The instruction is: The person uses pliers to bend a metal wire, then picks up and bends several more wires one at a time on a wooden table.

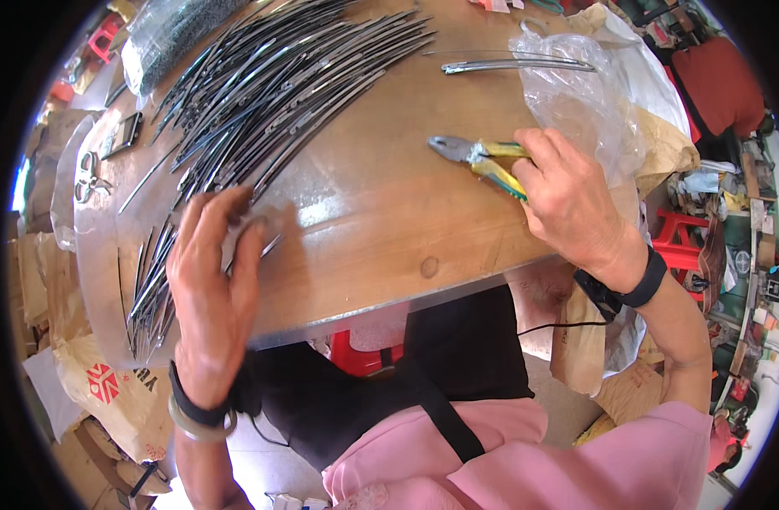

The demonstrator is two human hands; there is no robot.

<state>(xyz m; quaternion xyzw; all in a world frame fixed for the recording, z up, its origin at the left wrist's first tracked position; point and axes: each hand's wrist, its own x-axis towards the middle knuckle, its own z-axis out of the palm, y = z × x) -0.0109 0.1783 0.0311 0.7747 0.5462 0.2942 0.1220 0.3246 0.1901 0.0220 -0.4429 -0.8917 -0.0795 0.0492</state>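
Note:
My right hand [576, 200] is closed round the yellow-and-green handles of a pair of pliers [457, 150], whose metal jaws point left over the table. My left hand [211, 268] is at the table's left side, over a smaller bunch of thin dark strips [155, 285]. Its fingers are bent, with a gap between thumb and forefinger; the thumb is blurred. One strip end [272, 246] sticks out beside that thumb. Just beyond the left hand spreads a large pile of long, slightly curved, dark glossy strips [279, 93].
A few strips [517, 65] lie apart at the far right, reaching onto a clear plastic bag [568, 98]. Scissors [89, 178] and a small dark box [127, 136] are near the left edge. A plastic-wrapped bundle [172, 42] stands far left. The wooden table [381, 212] curves towards me.

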